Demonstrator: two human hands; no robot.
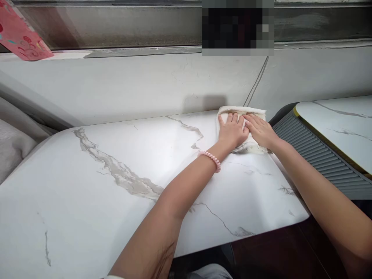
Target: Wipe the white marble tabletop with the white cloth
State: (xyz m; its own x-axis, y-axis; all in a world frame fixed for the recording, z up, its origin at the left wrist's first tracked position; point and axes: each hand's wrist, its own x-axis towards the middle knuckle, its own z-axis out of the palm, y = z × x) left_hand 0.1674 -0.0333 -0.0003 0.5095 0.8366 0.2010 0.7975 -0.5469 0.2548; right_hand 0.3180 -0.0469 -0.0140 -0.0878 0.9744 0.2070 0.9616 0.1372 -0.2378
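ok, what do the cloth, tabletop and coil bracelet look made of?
Cloth: likely cotton or microfibre, matte; soft, thick folded edge.
Tabletop: marble-look, perhaps sintered slab or laminate, smooth satin finish; grey veining, soft reflections.
Coil bracelet: probably pink plastic, smooth; even, rounded spiral turns.

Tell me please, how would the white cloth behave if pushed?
The cloth is probably floppy: its edges bend and crease. It may bunch rather than roll, lying spread beneath the left hand and right hand. It likely slides, since the tabletop looks smooth.

Pink patterned item (24,35) upper left; grey fabric (14,139) far left; white wall (130,81) behind; ribbed grey cabinet (314,149) right.
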